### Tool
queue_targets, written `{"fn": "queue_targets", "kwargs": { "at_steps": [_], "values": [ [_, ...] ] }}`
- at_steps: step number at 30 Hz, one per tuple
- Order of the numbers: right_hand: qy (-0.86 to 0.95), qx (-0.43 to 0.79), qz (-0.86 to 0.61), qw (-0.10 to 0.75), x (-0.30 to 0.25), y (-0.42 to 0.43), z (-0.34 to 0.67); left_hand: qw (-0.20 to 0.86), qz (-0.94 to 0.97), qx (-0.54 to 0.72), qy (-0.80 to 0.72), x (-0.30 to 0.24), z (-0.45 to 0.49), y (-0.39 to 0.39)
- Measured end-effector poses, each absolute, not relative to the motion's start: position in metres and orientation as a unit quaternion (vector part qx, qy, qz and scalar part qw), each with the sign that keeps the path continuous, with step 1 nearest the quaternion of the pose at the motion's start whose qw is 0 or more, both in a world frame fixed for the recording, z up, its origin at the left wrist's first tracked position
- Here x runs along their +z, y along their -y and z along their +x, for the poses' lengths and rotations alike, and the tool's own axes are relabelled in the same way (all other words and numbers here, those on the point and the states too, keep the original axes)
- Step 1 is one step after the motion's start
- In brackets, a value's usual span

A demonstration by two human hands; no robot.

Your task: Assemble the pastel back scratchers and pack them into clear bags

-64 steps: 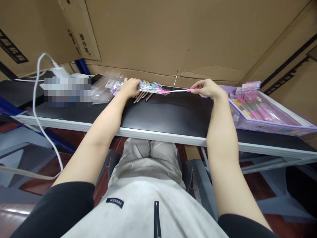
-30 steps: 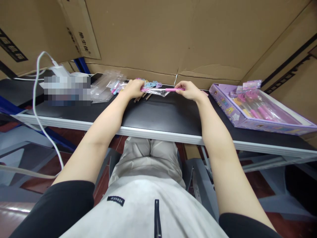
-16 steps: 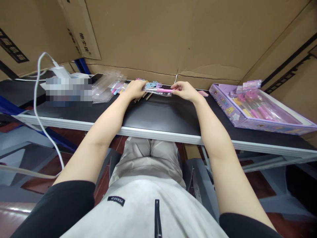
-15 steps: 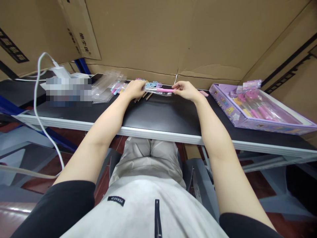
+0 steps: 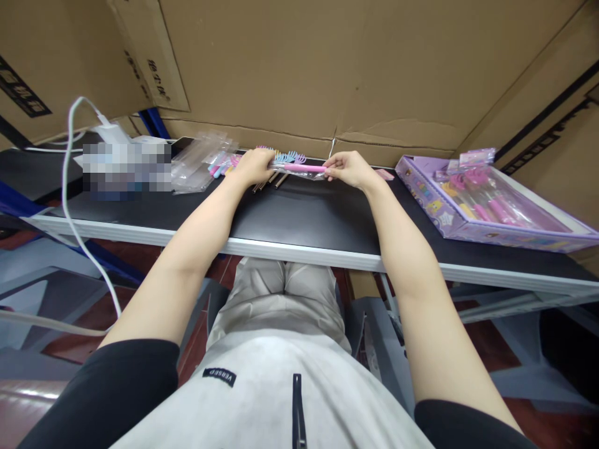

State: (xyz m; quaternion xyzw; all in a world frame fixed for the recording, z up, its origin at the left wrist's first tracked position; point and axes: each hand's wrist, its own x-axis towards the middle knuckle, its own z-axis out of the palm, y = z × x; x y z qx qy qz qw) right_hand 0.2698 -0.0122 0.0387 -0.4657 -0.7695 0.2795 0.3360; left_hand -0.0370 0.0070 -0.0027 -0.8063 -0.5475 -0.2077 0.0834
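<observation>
A pink pen (image 5: pixel 305 168) lies level between my two hands, with a clear plastic sleeve (image 5: pixel 312 176) around at least part of it. My left hand (image 5: pixel 255 167) is closed at the left end of the sleeve, and its fingertips are hidden behind the hand. At the other end my right hand (image 5: pixel 349 169) pinches the pen's pink tip near the sleeve's edge. Behind and beside my left hand are pastel comb-like pieces (image 5: pixel 290 157) and several thin metallic-ended sticks (image 5: pixel 282 180). Pink, blue and yellow pen-like pieces (image 5: pixel 219 168) lie left of it.
Clear plastic sleeves (image 5: pixel 194 168) are piled at the left, beside a blurred patch and a white cable (image 5: pixel 65 181). On the right stands a purple box (image 5: pixel 505 237) holding several packed pens (image 5: pixel 491 202). Cardboard (image 5: pixel 290 68) walls the black table's (image 5: pixel 304 215) back.
The pink pen has shifted left, deeper along the sleeve toward my left hand. My right hand has moved slightly left with it; the left hand stays about where it was.
</observation>
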Motion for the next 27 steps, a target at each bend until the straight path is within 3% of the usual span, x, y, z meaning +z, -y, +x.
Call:
{"fn": "queue_targets", "kwargs": {
  "at_steps": [27],
  "values": [
    [0.783, 0.282, -0.458, 0.313, 0.036, 0.013, 0.266, 0.101, -0.823, -0.199, 0.522, -0.007, -0.031, -0.007]
  ]
}}
